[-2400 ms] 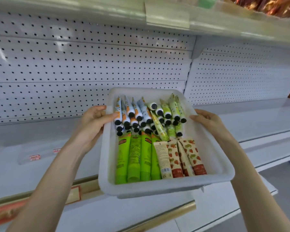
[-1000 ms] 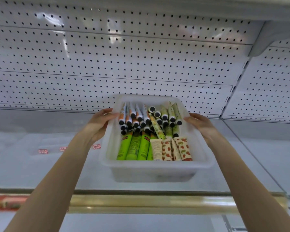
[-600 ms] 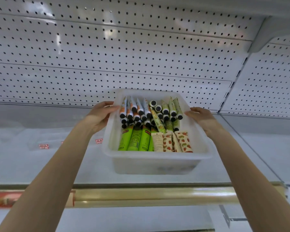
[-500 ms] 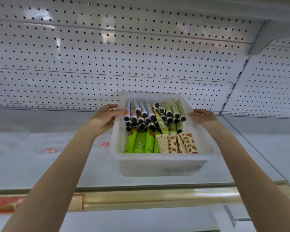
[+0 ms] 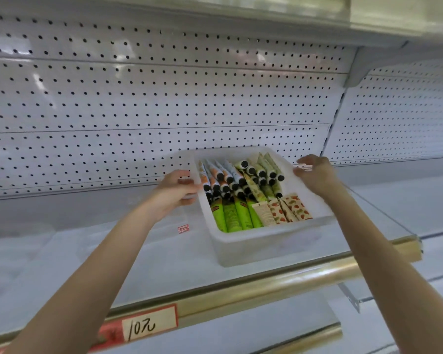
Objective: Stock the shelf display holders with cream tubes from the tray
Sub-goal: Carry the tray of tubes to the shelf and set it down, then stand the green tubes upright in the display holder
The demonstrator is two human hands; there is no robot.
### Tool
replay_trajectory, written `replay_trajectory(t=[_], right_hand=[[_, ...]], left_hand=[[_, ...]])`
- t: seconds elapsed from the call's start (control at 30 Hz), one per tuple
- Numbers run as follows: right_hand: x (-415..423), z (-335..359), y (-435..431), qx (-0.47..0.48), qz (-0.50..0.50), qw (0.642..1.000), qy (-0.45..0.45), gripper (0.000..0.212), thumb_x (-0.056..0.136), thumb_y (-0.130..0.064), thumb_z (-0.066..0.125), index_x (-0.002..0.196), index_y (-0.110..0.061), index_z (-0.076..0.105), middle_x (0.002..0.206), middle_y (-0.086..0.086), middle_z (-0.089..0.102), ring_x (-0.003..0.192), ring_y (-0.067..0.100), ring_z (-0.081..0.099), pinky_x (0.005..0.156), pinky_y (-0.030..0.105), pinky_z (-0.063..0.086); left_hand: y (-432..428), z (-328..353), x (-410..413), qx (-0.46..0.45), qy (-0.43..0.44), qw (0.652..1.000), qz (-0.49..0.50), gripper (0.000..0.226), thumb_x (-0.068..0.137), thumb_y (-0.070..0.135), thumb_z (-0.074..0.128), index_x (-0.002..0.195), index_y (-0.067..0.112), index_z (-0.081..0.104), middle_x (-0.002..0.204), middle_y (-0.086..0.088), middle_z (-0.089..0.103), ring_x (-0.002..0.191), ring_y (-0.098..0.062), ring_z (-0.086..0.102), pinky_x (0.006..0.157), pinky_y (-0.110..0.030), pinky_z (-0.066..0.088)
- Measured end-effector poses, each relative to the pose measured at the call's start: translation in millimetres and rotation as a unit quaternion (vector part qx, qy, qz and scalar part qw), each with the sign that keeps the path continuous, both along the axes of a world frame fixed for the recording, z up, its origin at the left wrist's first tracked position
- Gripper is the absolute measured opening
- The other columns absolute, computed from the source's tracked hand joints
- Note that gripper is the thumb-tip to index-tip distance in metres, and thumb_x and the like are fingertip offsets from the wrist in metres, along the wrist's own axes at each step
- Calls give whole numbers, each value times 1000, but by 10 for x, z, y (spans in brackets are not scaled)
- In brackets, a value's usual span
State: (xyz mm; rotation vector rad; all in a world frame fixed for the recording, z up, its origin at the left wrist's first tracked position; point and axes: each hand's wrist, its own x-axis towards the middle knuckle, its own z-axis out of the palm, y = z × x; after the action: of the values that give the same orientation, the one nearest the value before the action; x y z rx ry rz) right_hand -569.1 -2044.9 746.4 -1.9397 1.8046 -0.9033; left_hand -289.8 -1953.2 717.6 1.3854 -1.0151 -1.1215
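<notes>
A white plastic tray [image 5: 266, 247] rests on the white shelf [image 5: 164, 264], right of centre. It holds several cream tubes: green ones [image 5: 232, 215], strawberry-print ones [image 5: 285, 209], and black-capped tubes [image 5: 230, 180] piled at the back. My left hand [image 5: 175, 191] grips the tray's left rim. My right hand [image 5: 315, 175] curls over the right rim, thumb on the edge. Clear display holders [image 5: 164, 226] with a small red label [image 5: 183, 228] lie on the shelf left of the tray and are hard to make out.
A white pegboard wall [image 5: 164, 103] backs the shelf, and an upper shelf [image 5: 241, 11] overhangs it. A gold rail [image 5: 266, 284] runs along the front edge with a handwritten price tag [image 5: 149, 325]. A bracket [image 5: 353, 75] divides off the bay at right.
The tray has moved from being held in the air onto the shelf and further right. Both hands stay at its side rims.
</notes>
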Motion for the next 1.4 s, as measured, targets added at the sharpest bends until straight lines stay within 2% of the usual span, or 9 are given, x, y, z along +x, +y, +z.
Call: replay_trajectory(t=[0.13, 0.23, 0.37, 0.5, 0.6, 0.77, 0.93, 1.07, 1.4], right_hand=[[299, 57, 362, 75, 114, 973, -187, 28, 90, -12, 58, 118, -9, 57, 118, 5, 57, 111, 21, 54, 89, 31, 45], [475, 8, 462, 256, 187, 878, -359, 22, 92, -7, 55, 113, -6, 55, 111, 10, 59, 107, 20, 57, 88, 30, 49], [664, -115, 359, 381, 221, 818, -370, 13, 94, -5, 51, 106, -4, 54, 112, 12, 59, 112, 24, 54, 96, 34, 43], [861, -254, 225, 413, 235, 838, -268, 21, 92, -5, 54, 113, -3, 50, 117, 12, 58, 117, 23, 52, 106, 35, 38], [993, -323, 137, 440, 256, 827, -239, 10, 92, -2, 54, 83, -7, 52, 69, -3, 65, 85, 12, 54, 110, 35, 35], [1145, -319, 0, 466, 228, 817, -251, 37, 87, -2, 61, 122, -4, 50, 126, 14, 55, 114, 25, 54, 74, 29, 52], [1136, -305, -32, 485, 232, 820, -197, 13, 88, -3, 60, 84, -12, 52, 94, 5, 60, 77, 12, 63, 45, 17, 40], [1175, -341, 15, 429, 259, 860, -95, 6, 88, -8, 60, 89, -14, 60, 87, -1, 59, 77, 6, 54, 58, 20, 40], [1320, -464, 106, 305, 264, 914, 33, 58, 81, -23, 71, 129, -4, 45, 124, 9, 55, 109, 22, 54, 77, 26, 47]], left_hand=[[145, -26, 33, -27, -32, 999, -1, 52, 84, 2, 63, 131, 11, 45, 122, -7, 54, 105, -17, 55, 70, -23, 53], [246, -68, 68, -53, -75, 996, -11, 49, 86, 7, 63, 131, 13, 46, 126, -3, 52, 108, -10, 54, 70, -15, 54], [342, -101, 53, -63, -85, 994, -8, 48, 87, 9, 61, 132, 15, 45, 129, -1, 52, 102, -4, 56, 81, -21, 51], [357, -102, -25, -79, -129, 988, 8, 41, 88, 12, 61, 123, 27, 46, 129, 3, 51, 106, -9, 56, 92, -28, 47], [343, -105, -90, -89, -169, 982, 5, 39, 88, 18, 61, 119, 33, 45, 128, 11, 50, 111, -6, 51, 86, -14, 42], [346, -114, -123, -88, -195, 977, 22, 49, 87, 23, 62, 134, 27, 46, 131, 17, 47, 112, -1, 51, 69, 4, 39], [370, -126, -74, -93, -187, 978, 27, 39, 88, 25, 60, 124, 34, 48, 130, 19, 49, 110, 4, 52, 75, -5, 39], [359, -123, -37, -93, -184, 978, 35, 37, 89, 25, 59, 122, 35, 49, 130, 19, 49, 108, 6, 52, 84, -14, 43], [305, -168, -97, -62, -198, 978, 6, 42, 89, 30, 59, 129, 34, 47, 133, 15, 46, 113, 0, 49, 62, 2, 40]])
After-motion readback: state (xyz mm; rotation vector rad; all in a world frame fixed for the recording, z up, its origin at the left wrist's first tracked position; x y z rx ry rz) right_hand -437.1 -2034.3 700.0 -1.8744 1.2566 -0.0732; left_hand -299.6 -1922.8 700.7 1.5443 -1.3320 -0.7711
